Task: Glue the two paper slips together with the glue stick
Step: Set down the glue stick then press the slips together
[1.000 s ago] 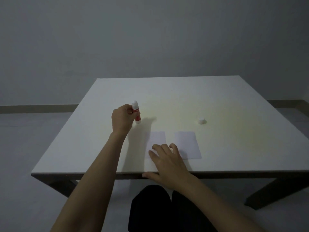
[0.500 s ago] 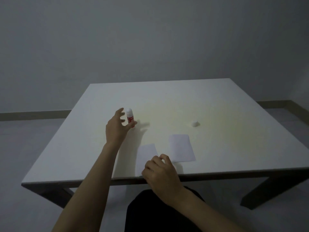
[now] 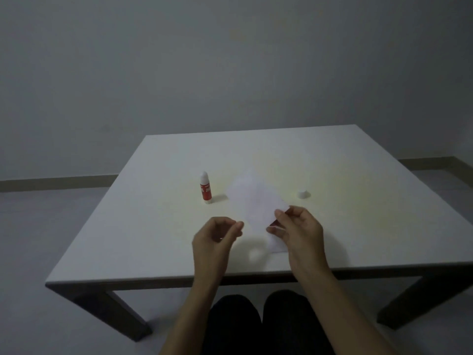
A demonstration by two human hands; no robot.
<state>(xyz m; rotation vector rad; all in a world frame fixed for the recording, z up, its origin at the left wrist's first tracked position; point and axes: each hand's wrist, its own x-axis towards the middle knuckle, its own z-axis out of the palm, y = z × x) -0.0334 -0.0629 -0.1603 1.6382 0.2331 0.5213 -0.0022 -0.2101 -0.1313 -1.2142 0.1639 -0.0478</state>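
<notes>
My right hand (image 3: pixel 298 228) pinches the lifted paper slip (image 3: pixel 257 201) by its near corner, light and floppy, so my empty, half-curled left hand (image 3: pixel 217 233) should take the opposite edge.

head-worn view, forward-down over white table (image 3: pixel 153 226)

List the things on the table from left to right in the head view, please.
glue stick → left hand → lifted paper slip → right hand → white cap
</notes>
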